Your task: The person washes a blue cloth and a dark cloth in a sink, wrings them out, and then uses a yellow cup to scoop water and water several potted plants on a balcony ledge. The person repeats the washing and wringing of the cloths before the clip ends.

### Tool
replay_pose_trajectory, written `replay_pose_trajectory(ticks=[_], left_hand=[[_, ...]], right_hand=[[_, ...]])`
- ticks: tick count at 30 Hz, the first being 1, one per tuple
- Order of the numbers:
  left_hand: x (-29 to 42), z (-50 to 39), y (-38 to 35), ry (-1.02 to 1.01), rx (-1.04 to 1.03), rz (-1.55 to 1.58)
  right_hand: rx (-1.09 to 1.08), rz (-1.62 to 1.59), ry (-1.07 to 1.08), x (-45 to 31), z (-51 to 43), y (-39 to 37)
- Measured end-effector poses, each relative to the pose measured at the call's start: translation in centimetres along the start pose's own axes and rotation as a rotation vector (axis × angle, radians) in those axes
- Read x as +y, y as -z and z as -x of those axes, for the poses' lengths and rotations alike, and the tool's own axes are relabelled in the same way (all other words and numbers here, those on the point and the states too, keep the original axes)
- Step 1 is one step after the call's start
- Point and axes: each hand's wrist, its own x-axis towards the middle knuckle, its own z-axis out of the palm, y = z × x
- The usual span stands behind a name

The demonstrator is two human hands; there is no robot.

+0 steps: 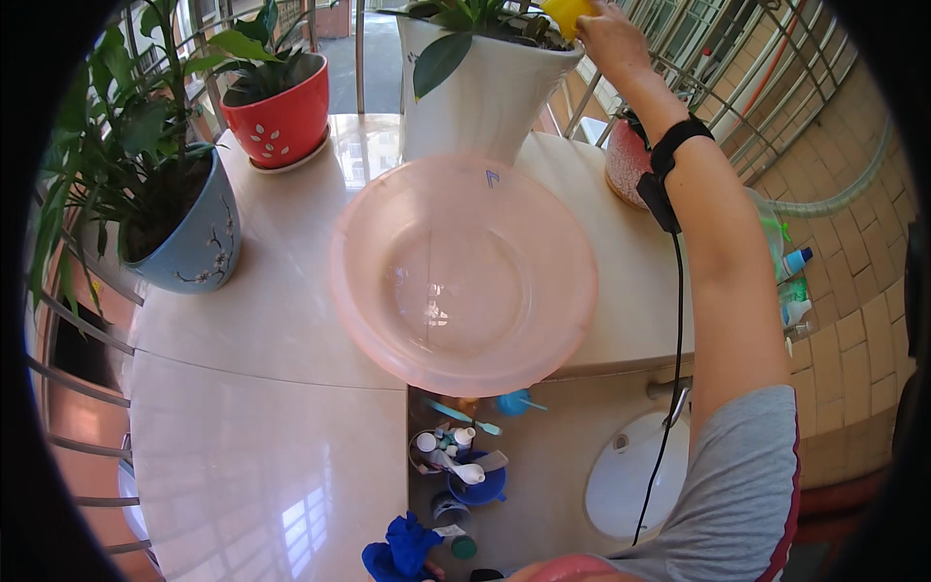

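At the top of the view, my right hand (pixel 614 36) grips a yellow container (pixel 569 16), partly cut off by the frame. It is held over the rim of a tall white planter (pixel 473 94) with broad green leaves (pixel 442 64). A black strap with a small device and a cable is round my right wrist. Only some fingers of my left hand (pixel 435 572) show at the bottom edge, holding a bunched blue cloth (pixel 409 547). Between the hands, a translucent pink plastic basin (pixel 465 185) sits on the pale stone ledge (pixel 284 320), with a little clear liquid apparently inside.
Left stand a blue pot (pixel 190 225) and a red pot (pixel 280 113) with plants; a pink pot (pixel 627 164) is at right. Below the ledge are a cup of toothbrush items (pixel 444 447), a blue cup (pixel 480 487), a green-capped bottle (pixel 454 513) and a white sink (pixel 633 480). Metal railings surround the ledge.
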Motion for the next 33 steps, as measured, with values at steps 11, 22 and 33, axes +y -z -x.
replay_pose_trajectory(ticks=[11, 22, 33], left_hand=[[19.5, -1.9, 11.6, 0.320, 0.491, 1.182], [28.1, 1.3, 6.8, 0.320, 0.673, 0.967], [35.1, 8.9, -1.0, 0.310, 0.801, 0.899]], right_hand=[[-0.252, -1.166, -0.784, 9.3, 16.6, 15.5], [-0.601, -1.624, -1.725, 0.7, 63.5, 38.9], [-0.589, -1.593, -1.992, -9.4, 77.2, 28.2]])
